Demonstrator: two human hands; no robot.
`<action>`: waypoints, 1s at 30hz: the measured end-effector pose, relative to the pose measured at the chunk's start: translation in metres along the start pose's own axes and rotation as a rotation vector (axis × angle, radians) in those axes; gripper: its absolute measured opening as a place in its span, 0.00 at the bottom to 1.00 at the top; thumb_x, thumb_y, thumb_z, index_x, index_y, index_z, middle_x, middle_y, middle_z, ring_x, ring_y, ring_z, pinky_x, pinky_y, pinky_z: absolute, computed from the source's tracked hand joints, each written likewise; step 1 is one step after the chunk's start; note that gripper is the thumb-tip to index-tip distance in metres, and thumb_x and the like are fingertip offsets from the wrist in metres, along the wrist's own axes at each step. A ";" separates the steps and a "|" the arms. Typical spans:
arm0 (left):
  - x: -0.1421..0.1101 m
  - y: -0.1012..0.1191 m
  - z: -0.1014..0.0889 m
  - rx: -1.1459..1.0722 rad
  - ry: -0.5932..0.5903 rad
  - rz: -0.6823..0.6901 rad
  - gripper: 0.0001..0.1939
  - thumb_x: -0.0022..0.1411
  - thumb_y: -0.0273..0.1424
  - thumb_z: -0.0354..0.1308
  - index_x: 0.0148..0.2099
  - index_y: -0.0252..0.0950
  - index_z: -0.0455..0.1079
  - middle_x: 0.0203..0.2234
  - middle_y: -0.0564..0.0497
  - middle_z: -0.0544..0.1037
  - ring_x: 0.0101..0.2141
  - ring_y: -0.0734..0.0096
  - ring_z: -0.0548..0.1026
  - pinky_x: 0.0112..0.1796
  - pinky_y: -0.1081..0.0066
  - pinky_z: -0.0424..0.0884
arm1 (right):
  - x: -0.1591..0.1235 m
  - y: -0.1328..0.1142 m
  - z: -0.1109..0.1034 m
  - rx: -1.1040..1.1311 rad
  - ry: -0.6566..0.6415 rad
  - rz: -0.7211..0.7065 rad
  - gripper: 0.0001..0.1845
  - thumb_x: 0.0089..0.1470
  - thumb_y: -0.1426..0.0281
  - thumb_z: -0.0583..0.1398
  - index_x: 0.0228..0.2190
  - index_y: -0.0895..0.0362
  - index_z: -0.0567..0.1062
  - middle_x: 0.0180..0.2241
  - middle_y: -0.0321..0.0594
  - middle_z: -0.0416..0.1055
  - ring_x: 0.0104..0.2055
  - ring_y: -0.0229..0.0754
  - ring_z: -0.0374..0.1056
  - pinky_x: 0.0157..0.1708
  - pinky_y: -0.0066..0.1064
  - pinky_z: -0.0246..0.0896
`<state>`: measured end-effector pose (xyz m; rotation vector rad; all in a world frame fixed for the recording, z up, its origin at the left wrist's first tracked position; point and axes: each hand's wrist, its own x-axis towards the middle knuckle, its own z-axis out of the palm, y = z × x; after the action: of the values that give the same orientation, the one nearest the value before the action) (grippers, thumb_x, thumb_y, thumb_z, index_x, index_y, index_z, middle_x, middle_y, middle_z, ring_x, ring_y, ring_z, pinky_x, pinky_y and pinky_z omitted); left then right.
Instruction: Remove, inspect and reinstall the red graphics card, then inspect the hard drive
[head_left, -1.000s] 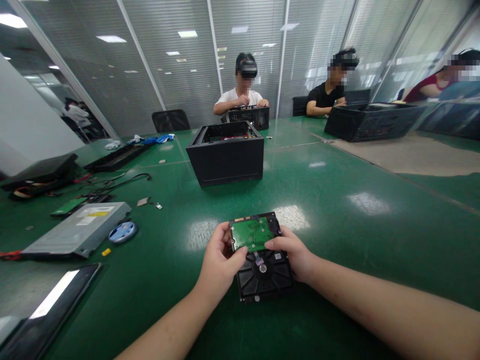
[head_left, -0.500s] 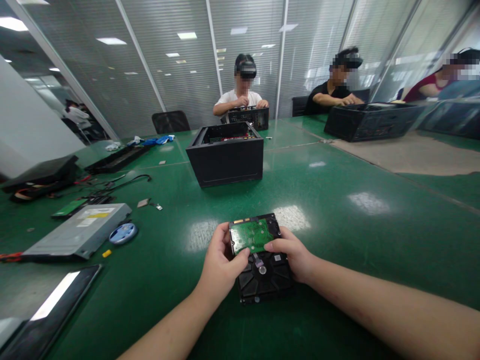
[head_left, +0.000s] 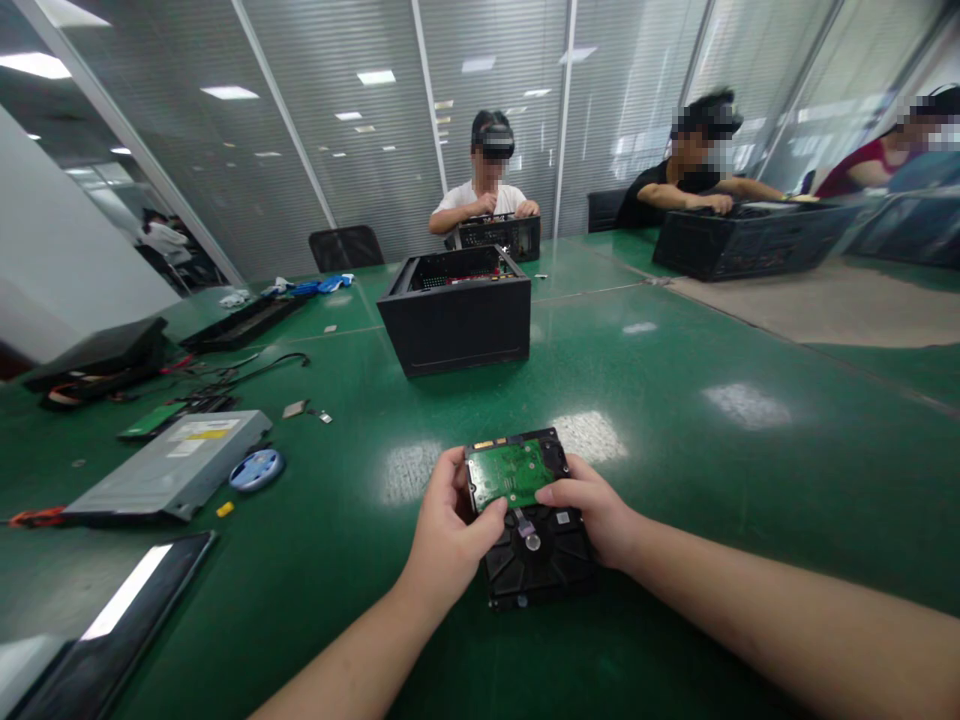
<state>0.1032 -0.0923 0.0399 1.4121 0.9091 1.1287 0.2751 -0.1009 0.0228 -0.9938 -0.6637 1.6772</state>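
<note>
A hard drive (head_left: 540, 560) is held between both my hands, its green circuit board facing up and its gold contacts at the far edge. My left hand (head_left: 457, 520) closes round its left side, the thumb lying on the board's lower edge. From the right, my right hand (head_left: 596, 505) grips it, with the thumb on the board near the other thumb. The fingers underneath are hidden. Beyond the drive stands a black computer case (head_left: 461, 325), open at the top, with red parts inside.
To the left lie an optical drive (head_left: 180, 460), a round blue-grey object (head_left: 256, 470), a small yellow piece (head_left: 225, 509), cables (head_left: 262, 372) and a dark panel (head_left: 142, 610). Co-workers handle other computer cases (head_left: 735, 240) across the green table (head_left: 675, 480). Blue gloves (head_left: 330, 284) lie farther back.
The view has turned slightly left, so things sit a little farther right. Both hands keep their hold on the hard drive. The co-worker in black has stretched one arm along a case.
</note>
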 end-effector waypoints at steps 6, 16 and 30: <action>-0.001 0.002 0.000 0.006 0.004 -0.016 0.23 0.56 0.30 0.63 0.53 0.36 0.60 0.44 0.46 0.75 0.44 0.61 0.75 0.42 0.66 0.69 | -0.002 0.000 0.001 0.005 -0.012 -0.008 0.23 0.32 0.70 0.66 0.36 0.57 0.72 0.26 0.37 0.74 0.30 0.47 0.70 0.34 0.40 0.64; 0.000 0.001 0.000 0.018 -0.002 0.014 0.22 0.56 0.29 0.62 0.52 0.36 0.60 0.43 0.47 0.75 0.42 0.63 0.74 0.42 0.68 0.68 | -0.002 0.000 0.000 0.007 -0.004 0.004 0.23 0.31 0.70 0.66 0.35 0.57 0.72 0.27 0.38 0.74 0.30 0.47 0.69 0.33 0.41 0.64; 0.000 0.003 -0.005 -0.020 -0.016 0.075 0.23 0.52 0.23 0.56 0.52 0.34 0.65 0.40 0.47 0.77 0.39 0.64 0.75 0.42 0.68 0.69 | 0.001 0.003 -0.002 0.021 0.032 0.006 0.26 0.32 0.71 0.65 0.39 0.56 0.72 0.23 0.35 0.71 0.28 0.46 0.67 0.35 0.44 0.65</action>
<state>0.0986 -0.0912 0.0425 1.4473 0.8374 1.1776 0.2755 -0.1005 0.0190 -1.0065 -0.6223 1.6668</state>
